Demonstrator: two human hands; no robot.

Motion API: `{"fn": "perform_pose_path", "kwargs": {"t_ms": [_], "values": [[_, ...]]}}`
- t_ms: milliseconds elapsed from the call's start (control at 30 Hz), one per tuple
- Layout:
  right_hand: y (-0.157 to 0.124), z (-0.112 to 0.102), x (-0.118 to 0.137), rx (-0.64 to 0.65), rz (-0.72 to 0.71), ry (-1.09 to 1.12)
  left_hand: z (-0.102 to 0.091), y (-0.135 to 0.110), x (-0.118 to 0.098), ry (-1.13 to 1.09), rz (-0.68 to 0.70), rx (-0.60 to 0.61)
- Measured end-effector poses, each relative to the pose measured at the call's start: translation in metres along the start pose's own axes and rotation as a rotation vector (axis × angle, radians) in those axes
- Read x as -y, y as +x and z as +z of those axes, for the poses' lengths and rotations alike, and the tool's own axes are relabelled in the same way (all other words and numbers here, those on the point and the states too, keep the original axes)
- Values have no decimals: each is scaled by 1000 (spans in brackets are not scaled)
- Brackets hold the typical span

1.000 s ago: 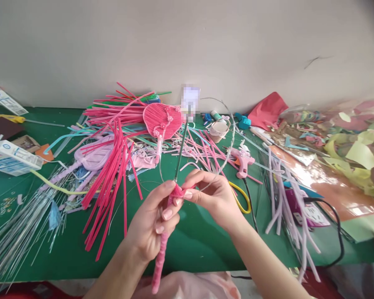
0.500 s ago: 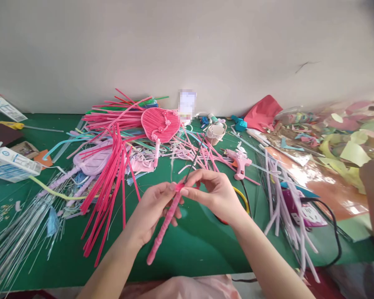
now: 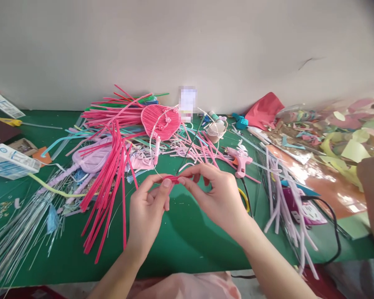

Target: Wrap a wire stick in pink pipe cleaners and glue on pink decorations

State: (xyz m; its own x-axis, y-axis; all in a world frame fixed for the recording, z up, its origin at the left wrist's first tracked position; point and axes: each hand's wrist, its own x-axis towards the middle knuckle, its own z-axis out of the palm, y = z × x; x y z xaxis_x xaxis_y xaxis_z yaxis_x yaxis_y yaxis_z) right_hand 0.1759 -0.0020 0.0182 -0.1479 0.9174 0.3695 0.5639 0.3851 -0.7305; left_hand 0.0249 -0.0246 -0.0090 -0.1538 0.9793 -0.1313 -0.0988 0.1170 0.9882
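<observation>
Between my two hands is a pink fuzzy pipe-cleaner piece, held just above the table. My left hand is closed, its thumb and forefinger pinching the piece's left end. My right hand pinches the right end, thumb against fingers. A thin dark green stem rises from the fingertips, leaning right. A pale thin strand arcs up from my left fingertips, across a pink fan-shaped piece decorated with small flowers. The wrapped part of the held piece is mostly hidden by my fingers.
A bundle of pink pipe cleaners lies left of my hands, by thin metal wires. To the right are a pink glue gun, lilac pipe cleaners, a purple power strip with a black cord, and paper scraps.
The wrapped pink rod that pointed down toward me has swung out of sight. Both hands have risen and turned level, and the pale strand now arcs widely over the fan-shaped piece.
</observation>
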Motion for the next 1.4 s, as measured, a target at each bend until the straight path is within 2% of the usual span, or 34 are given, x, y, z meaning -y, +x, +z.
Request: {"fn": "perform_pose_path", "kwargs": {"t_ms": [200, 367, 567, 667, 767, 867, 967, 1133, 1267, 1400], "values": [[-1, 3, 13, -121, 38, -54, 4, -5, -4, -116, 16, -43], [-5, 8, 19, -200, -7, -132, 8, -6, -6, -225, 0, -52], [-5, 12, 17, -207, -51, -174, 7, 1, -5, -148, -25, -50], [-7, 18, 14, -321, -109, -233, 7, 3, -4, -137, 1, -75], [-11, 26, 11, -449, -234, -297, 10, 1, -5, -155, 41, -100], [-16, 32, 8, -504, -323, -325, 14, -2, -10, -230, 42, -99], [-19, 38, 5, -553, -331, -316, 17, -4, -16, -314, -27, -104], [-21, 50, 5, -665, -261, -217, 19, -5, -18, -406, -93, -107], [-23, 58, 8, -697, -263, -228, 19, -6, -18, -532, -158, -118], [-29, 61, 7, -636, -311, -278, 19, -7, -20, -577, -169, -126]]}}
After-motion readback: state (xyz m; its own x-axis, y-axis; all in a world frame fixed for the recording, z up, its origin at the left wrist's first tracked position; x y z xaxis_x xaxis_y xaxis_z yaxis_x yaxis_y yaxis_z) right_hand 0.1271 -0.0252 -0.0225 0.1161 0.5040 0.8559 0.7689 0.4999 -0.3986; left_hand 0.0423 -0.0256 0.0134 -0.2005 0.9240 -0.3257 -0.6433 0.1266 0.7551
